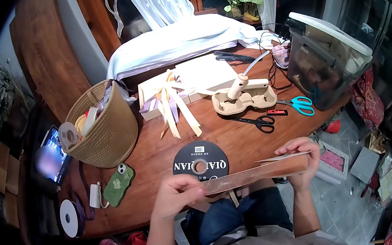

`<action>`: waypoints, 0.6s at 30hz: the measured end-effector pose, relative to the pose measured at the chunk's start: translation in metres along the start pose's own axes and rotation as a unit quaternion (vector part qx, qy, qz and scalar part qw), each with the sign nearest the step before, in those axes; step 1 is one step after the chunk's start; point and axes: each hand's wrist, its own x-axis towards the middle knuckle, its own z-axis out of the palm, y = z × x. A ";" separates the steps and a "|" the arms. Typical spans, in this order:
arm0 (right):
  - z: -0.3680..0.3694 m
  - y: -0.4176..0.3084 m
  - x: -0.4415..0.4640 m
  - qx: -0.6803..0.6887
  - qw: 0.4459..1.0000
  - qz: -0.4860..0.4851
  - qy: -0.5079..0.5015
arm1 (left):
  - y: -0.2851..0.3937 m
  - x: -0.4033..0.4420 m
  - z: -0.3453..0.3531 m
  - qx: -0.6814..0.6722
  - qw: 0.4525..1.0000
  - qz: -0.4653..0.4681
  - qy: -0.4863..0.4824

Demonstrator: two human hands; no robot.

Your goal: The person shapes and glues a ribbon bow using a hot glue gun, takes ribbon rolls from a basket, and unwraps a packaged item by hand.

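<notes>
A sheer, pale ribbon [243, 178] is stretched between my two hands above the table's front edge. My left hand [179, 194] pinches one end of it between thumb and fingers, and a short tail hangs below. At the other end, my right hand [305, 160] is closed round the ribbon and a thin, flat, card-like piece [280, 157], whose exact kind I cannot make out. Just beyond my left hand, a black ribbon spool [215, 153] with white lettering lies flat on the wooden table [155, 147].
Black scissors [264, 122], turquoise scissors [302, 105] and a cardboard tray [246, 106] lie farther back. A bow-tied box [152, 109] stands behind the spool. At left are a woven basket [113, 133], a green phone [120, 184] and a white spool [70, 218]. A plastic bin [315, 67] stands right.
</notes>
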 end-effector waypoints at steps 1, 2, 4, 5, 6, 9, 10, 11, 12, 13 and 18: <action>-0.004 0.000 0.002 -0.012 1.000 -0.016 -0.005 | -0.004 -0.001 -0.010 -0.031 0.999 0.027 0.005; -0.009 -0.001 0.005 -0.025 0.999 -0.032 -0.009 | 0.001 -0.008 -0.018 -0.031 0.998 0.033 0.035; -0.021 -0.002 0.008 -0.045 0.998 -0.046 -0.012 | -0.007 -0.021 -0.051 -0.035 0.998 0.041 0.041; -0.029 -0.002 0.010 -0.053 0.998 -0.044 -0.010 | -0.005 -0.024 -0.059 -0.018 0.996 0.052 0.066; -0.035 -0.003 0.011 -0.062 0.997 -0.041 -0.008 | -0.004 -0.028 -0.064 -0.002 0.994 0.062 0.092; -0.046 -0.003 0.014 -0.088 0.996 -0.031 0.009 | -0.012 -0.041 -0.087 -0.057 0.987 0.072 0.129; -0.048 -0.002 0.014 -0.105 0.994 -0.028 0.015 | -0.014 -0.044 -0.091 -0.065 0.986 0.075 0.137; -0.048 -0.003 0.015 -0.114 0.993 -0.027 0.010 | -0.015 -0.046 -0.094 -0.063 0.986 0.074 0.138; -0.047 -0.003 0.015 -0.122 0.992 -0.026 0.010 | -0.016 -0.048 -0.095 -0.060 0.986 0.073 0.140; -0.045 -0.003 0.015 -0.130 0.991 -0.025 0.010 | -0.017 -0.050 -0.096 -0.058 0.986 0.072 0.142; -0.043 -0.001 0.017 -0.156 0.986 -0.058 -0.003 | -0.020 -0.054 -0.104 0.008 0.982 0.069 0.173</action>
